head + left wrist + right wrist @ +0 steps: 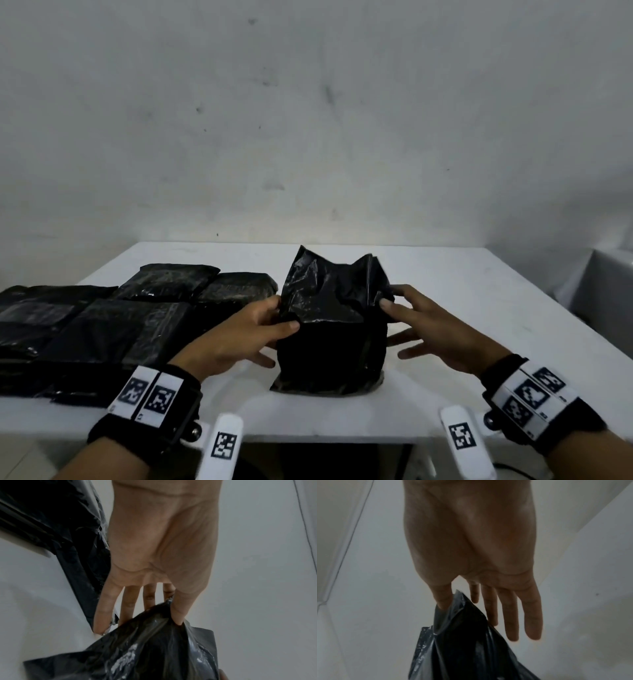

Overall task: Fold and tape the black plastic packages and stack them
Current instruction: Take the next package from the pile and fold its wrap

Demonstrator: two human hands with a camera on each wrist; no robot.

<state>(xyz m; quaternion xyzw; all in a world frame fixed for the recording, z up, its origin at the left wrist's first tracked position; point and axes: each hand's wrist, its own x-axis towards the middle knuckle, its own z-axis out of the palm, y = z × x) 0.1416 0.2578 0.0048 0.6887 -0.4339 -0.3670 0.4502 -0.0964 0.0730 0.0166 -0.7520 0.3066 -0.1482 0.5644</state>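
A black plastic package (332, 342) stands upright in the middle of the white table (479, 308), its top open and crumpled. My left hand (284, 315) holds its upper left edge, thumb on the front and index finger behind. My right hand (387, 301) pinches the upper right edge the same way. In the left wrist view, thumb and index of the left hand (171, 608) nip the package's plastic (145, 649) while the other fingers stay straight. In the right wrist view, the right hand (453, 599) nips the package (462, 642) with three fingers spread beside it.
Several flat, taped black packages (102, 325) lie together at the table's left, close to my left forearm. The table's front edge (308, 425) is just below my wrists. A white wall stands behind, and a second pale surface (609, 291) lies to the far right.
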